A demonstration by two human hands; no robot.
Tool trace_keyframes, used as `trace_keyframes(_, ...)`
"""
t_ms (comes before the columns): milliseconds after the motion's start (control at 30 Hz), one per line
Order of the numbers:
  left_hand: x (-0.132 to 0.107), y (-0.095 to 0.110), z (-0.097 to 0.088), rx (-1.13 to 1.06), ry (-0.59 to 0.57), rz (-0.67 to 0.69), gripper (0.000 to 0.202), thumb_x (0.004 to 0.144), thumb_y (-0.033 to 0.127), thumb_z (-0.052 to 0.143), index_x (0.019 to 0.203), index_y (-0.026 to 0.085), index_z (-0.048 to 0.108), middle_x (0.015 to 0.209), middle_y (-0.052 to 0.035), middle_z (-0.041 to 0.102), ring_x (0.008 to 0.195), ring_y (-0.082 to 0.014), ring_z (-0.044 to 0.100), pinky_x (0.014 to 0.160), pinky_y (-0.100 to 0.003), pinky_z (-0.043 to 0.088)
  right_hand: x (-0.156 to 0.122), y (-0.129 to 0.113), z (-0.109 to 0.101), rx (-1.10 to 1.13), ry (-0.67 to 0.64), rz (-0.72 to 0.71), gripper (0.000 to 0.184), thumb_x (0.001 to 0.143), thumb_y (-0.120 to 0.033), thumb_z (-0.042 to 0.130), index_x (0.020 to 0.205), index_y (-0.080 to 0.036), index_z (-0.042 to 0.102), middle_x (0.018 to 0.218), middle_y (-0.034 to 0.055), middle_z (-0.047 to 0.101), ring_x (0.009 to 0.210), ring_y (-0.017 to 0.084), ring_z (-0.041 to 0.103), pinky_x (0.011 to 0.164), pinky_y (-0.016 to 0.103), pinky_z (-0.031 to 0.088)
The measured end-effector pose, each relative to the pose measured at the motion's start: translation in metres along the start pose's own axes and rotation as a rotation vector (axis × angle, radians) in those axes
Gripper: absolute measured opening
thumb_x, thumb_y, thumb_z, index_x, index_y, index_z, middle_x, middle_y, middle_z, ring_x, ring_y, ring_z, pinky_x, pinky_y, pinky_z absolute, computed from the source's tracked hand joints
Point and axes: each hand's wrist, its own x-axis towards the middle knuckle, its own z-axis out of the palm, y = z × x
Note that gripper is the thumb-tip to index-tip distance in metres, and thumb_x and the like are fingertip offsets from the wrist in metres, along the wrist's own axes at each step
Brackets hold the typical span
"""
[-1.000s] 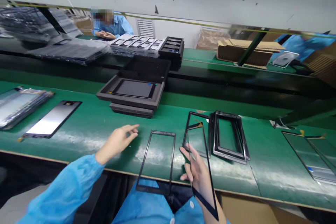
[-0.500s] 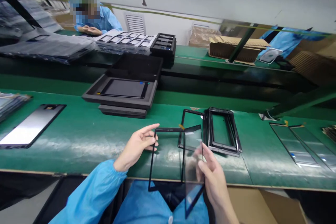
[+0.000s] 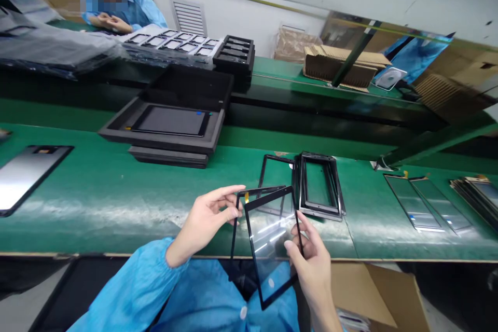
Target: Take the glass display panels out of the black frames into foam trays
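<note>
The right hand [image 3: 313,259], pinching the glass panel [image 3: 272,244], has turned it across the black frame [image 3: 234,238] pinched by the left hand [image 3: 204,223] (both at the bench edge [image 3: 116,255]); an open box [image 3: 167,141] holds a screen [image 3: 167,120].

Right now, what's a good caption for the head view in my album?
Left hand holding black frame, right hand holding clear panel.

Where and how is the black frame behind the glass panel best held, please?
The black frame is probably best pinched on its left rim near the top corner, from the left, as the left grip does: the rim is narrow, the middle open, and the glass panel overlaps its right part.
</note>
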Motion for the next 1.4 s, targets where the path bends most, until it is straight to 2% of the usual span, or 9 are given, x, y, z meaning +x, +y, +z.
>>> trace_keyframes(167, -0.002, 0.001, 0.003, -0.039, 0.009, 0.005, 0.048, 0.083, 0.027, 0.089, 0.129, 0.024, 0.080, 0.085, -0.0030, 0.076, 0.068, -0.0155, 0.074, 0.061, -0.024, 0.064, -0.002, 0.005, -0.001, 0.003, -0.015, 0.004, 0.065, 0.082, -0.036, 0.088, 0.143, -0.024, 0.068, 0.093, 0.0013, 0.067, 0.066, 0.012, 0.056, 0.058, 0.022, 0.051)
trace_keyframes(367, -0.006, 0.006, 0.008, -0.042, 0.018, -0.016, 0.044, 0.080, 0.027, 0.091, 0.123, 0.021, 0.083, 0.083, -0.0044, 0.079, 0.068, -0.0164, 0.075, 0.062, -0.024, 0.064, -0.003, 0.000, -0.001, -0.036, 0.023, -0.014, 0.066, 0.083, -0.038, 0.087, 0.144, -0.024, 0.067, 0.094, 0.0014, 0.067, 0.064, 0.011, 0.053, 0.057, 0.022, 0.050)
trace_keyframes(633, -0.005, 0.008, 0.010, 0.012, 0.077, 0.013, 0.048, 0.078, 0.037, 0.092, 0.122, 0.017, 0.083, 0.086, -0.0084, 0.081, 0.068, -0.0204, 0.075, 0.060, -0.028, 0.065, -0.008, -0.002, -0.002, -0.046, -0.001, 0.011, 0.066, 0.082, -0.040, 0.089, 0.143, -0.023, 0.069, 0.094, 0.0038, 0.070, 0.066, 0.013, 0.056, 0.056, 0.023, 0.050)
trace_keyframes(833, -0.007, 0.009, 0.011, -0.012, 0.060, 0.044, 0.041, 0.081, 0.033, 0.091, 0.119, 0.020, 0.085, 0.086, -0.0067, 0.080, 0.068, -0.0183, 0.076, 0.061, -0.025, 0.064, -0.010, -0.007, 0.000, -0.038, 0.009, 0.018, 0.063, 0.084, -0.038, 0.087, 0.143, -0.027, 0.069, 0.095, 0.0009, 0.067, 0.064, 0.011, 0.052, 0.057, 0.022, 0.049)
trace_keyframes(1100, -0.012, 0.001, 0.017, -0.041, 0.027, -0.080, 0.053, 0.081, 0.040, 0.091, 0.129, 0.021, 0.080, 0.085, -0.0061, 0.078, 0.072, -0.0185, 0.074, 0.063, -0.025, 0.065, -0.012, -0.011, 0.010, -0.066, 0.061, -0.055, 0.060, 0.087, -0.035, 0.084, 0.145, -0.030, 0.067, 0.100, 0.0010, 0.063, 0.071, 0.012, 0.058, 0.064, 0.023, 0.054)
trace_keyframes(1233, -0.014, -0.006, 0.016, -0.064, 0.028, -0.105, 0.055, 0.083, 0.041, 0.090, 0.133, 0.022, 0.078, 0.087, -0.0058, 0.077, 0.075, -0.0188, 0.073, 0.064, -0.026, 0.065, -0.013, -0.008, 0.011, -0.091, 0.068, -0.045, 0.060, 0.089, -0.037, 0.083, 0.146, -0.031, 0.066, 0.103, 0.0026, 0.064, 0.078, 0.014, 0.061, 0.069, 0.024, 0.056)
trace_keyframes(1400, -0.013, -0.011, 0.016, -0.094, 0.026, -0.112, 0.054, 0.084, 0.038, 0.089, 0.135, 0.023, 0.077, 0.090, -0.0055, 0.076, 0.077, -0.0187, 0.072, 0.066, -0.027, 0.065, -0.016, -0.007, 0.011, -0.122, 0.066, -0.024, 0.062, 0.089, -0.038, 0.081, 0.148, -0.030, 0.064, 0.102, 0.0022, 0.063, 0.075, 0.013, 0.060, 0.068, 0.023, 0.056)
